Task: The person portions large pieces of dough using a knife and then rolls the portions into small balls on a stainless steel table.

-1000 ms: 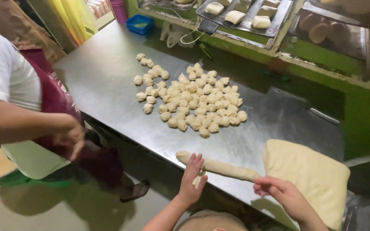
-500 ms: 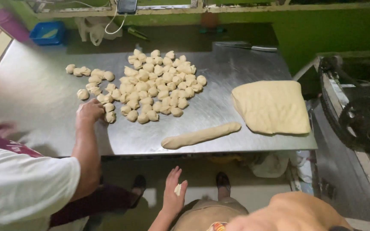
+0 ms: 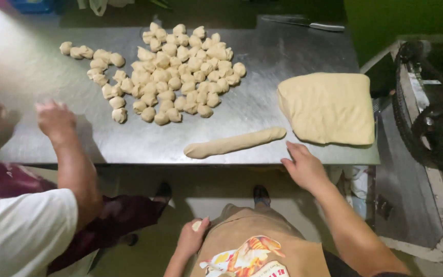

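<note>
Right hand (image 3: 303, 166) now at table edge (image 3: 129, 154) nr dough roll (image 3: 234, 143); left grip (image 3: 193, 237) w/ dough bit.

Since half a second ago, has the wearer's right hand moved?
Yes. The right hand has come up to the table edge, beside the dough roll.

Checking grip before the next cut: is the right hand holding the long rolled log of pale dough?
No: the right hand rests at the steel table's edge, apart from the long dough log.

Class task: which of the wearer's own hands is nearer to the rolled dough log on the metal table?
Right. The right hand rests at the table edge just right of the dough log; the left hand hangs low beside the apron, pinching a small dough piece.
</note>
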